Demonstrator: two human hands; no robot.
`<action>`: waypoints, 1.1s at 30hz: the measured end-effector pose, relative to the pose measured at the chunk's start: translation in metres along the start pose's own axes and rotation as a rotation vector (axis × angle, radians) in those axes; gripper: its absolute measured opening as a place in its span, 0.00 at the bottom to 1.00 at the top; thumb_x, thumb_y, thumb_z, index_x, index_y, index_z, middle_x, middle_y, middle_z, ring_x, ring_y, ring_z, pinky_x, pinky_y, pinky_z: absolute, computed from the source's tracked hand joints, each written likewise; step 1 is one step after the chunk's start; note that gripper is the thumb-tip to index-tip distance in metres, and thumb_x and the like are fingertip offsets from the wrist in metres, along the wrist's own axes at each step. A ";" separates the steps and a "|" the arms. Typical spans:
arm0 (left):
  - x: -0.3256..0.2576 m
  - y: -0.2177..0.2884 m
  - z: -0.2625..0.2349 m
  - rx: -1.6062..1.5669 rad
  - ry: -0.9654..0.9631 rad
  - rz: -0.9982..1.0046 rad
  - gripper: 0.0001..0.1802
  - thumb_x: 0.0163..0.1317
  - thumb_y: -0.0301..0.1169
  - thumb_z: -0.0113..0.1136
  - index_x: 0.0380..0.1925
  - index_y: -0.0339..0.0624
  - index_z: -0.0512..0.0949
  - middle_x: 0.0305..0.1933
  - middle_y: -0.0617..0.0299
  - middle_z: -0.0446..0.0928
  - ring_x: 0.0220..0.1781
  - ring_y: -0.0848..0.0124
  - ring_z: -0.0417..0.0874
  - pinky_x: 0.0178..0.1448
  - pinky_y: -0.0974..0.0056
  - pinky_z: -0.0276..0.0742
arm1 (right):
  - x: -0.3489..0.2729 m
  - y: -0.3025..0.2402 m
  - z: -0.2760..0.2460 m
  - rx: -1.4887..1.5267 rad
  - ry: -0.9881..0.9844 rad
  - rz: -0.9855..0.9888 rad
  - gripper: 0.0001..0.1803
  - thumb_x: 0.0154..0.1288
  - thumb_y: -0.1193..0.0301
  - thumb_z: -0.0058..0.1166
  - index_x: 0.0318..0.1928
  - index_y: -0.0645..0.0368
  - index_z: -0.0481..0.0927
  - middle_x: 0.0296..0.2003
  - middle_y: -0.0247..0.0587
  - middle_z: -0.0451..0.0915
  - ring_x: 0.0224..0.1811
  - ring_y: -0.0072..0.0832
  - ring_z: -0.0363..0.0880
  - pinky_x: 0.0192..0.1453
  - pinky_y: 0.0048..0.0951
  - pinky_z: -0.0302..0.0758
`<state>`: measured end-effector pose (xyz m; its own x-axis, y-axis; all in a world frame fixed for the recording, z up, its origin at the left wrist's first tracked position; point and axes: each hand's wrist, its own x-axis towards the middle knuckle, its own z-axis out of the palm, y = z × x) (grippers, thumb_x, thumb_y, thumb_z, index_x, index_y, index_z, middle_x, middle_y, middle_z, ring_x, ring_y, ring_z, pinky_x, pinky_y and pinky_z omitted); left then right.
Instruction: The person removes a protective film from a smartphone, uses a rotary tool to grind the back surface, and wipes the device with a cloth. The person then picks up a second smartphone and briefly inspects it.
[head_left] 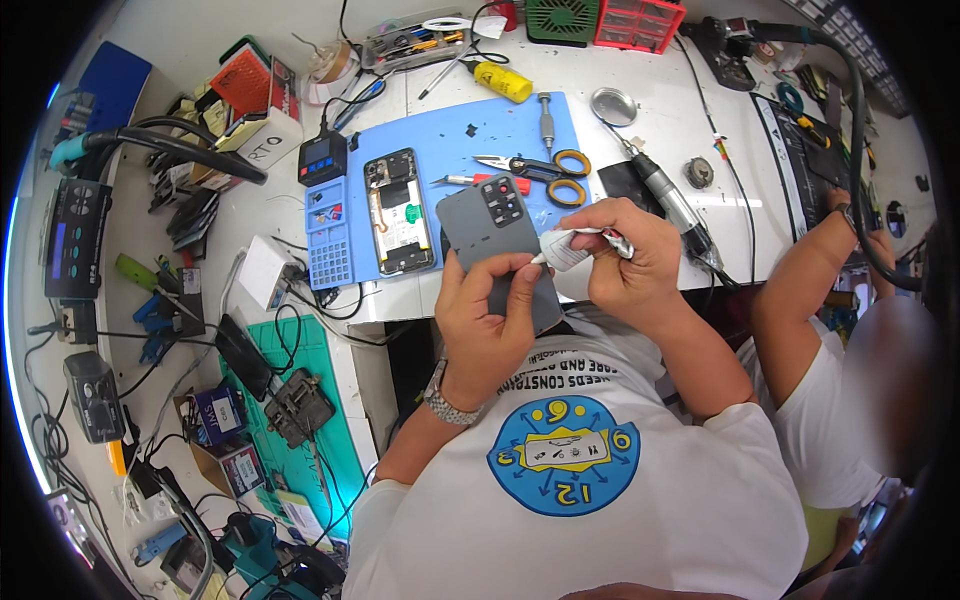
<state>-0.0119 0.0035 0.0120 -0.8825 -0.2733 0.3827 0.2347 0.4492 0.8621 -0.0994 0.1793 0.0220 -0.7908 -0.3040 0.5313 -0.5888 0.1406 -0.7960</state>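
Observation:
A white squeeze tube (567,249) is gripped in my right hand (632,254), its narrow nozzle pointing left. My left hand (485,315) is closed, with thumb and index fingertip right at the nozzle tip; what they pinch is hidden. Under both hands lies a grey phone back cover (488,232) with a camera cutout block, tilted and reaching past the table's front edge. An opened phone (397,213) with exposed inner parts lies to its left on the blue mat (440,125). Black-and-orange scissors (540,170) and a red-handled craft knife (500,182) lie just beyond the cover.
A blue parts tray (330,240) and a small black device (322,158) flank the phone. Toward the back are a yellow bottle (503,82) and a screwdriver (546,122). A metal handpiece (665,195) lies right, cables beside it. A co-worker's arm (800,270) rests at far right.

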 end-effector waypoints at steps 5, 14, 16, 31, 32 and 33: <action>-0.004 -0.002 -0.003 0.048 0.006 0.049 0.05 0.72 0.26 0.73 0.43 0.35 0.87 0.44 0.49 0.82 0.41 0.57 0.88 0.44 0.59 0.82 | -0.004 -0.002 0.001 -0.009 -0.030 -0.022 0.24 0.47 0.92 0.50 0.45 0.65 0.87 0.37 0.49 0.90 0.37 0.37 0.94 0.45 0.32 0.89; -0.009 -0.018 -0.012 0.061 0.006 -0.008 0.05 0.76 0.27 0.68 0.44 0.35 0.83 0.44 0.52 0.82 0.42 0.59 0.89 0.46 0.60 0.84 | -0.005 0.001 -0.005 -0.085 0.011 -0.044 0.26 0.50 0.94 0.47 0.47 0.66 0.88 0.38 0.47 0.90 0.38 0.27 0.93 0.45 0.26 0.88; -0.012 -0.027 -0.018 -0.200 -0.011 -0.139 0.07 0.81 0.30 0.63 0.49 0.37 0.78 0.47 0.53 0.82 0.45 0.58 0.90 0.51 0.57 0.88 | -0.001 -0.002 -0.016 -0.088 0.131 0.022 0.24 0.56 0.95 0.49 0.48 0.66 0.88 0.41 0.45 0.91 0.39 0.23 0.91 0.45 0.24 0.87; 0.022 -0.023 -0.036 -1.288 0.094 -0.475 0.52 0.77 0.76 0.36 0.84 0.47 0.55 0.79 0.34 0.69 0.80 0.30 0.71 0.80 0.23 0.66 | -0.008 -0.010 -0.010 0.062 -0.041 0.099 0.12 0.67 0.87 0.62 0.48 0.63 0.88 0.40 0.45 0.92 0.39 0.25 0.93 0.45 0.24 0.84; 0.024 -0.019 -0.035 -1.258 0.113 -0.473 0.52 0.77 0.76 0.36 0.84 0.46 0.56 0.79 0.34 0.68 0.79 0.31 0.71 0.80 0.24 0.66 | -0.009 -0.007 -0.008 0.057 -0.040 0.067 0.14 0.64 0.89 0.61 0.47 0.63 0.89 0.39 0.45 0.92 0.39 0.26 0.93 0.45 0.24 0.84; 0.025 -0.018 -0.034 -1.233 0.128 -0.466 0.53 0.78 0.75 0.35 0.84 0.45 0.56 0.79 0.34 0.68 0.79 0.32 0.72 0.80 0.25 0.67 | -0.008 -0.006 -0.008 0.040 -0.037 0.046 0.16 0.61 0.90 0.59 0.46 0.63 0.88 0.39 0.45 0.92 0.39 0.27 0.93 0.45 0.25 0.85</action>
<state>-0.0242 -0.0406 0.0176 -0.9525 -0.2987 -0.0600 0.1960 -0.7518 0.6296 -0.0909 0.1885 0.0251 -0.8098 -0.3331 0.4830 -0.5440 0.1178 -0.8308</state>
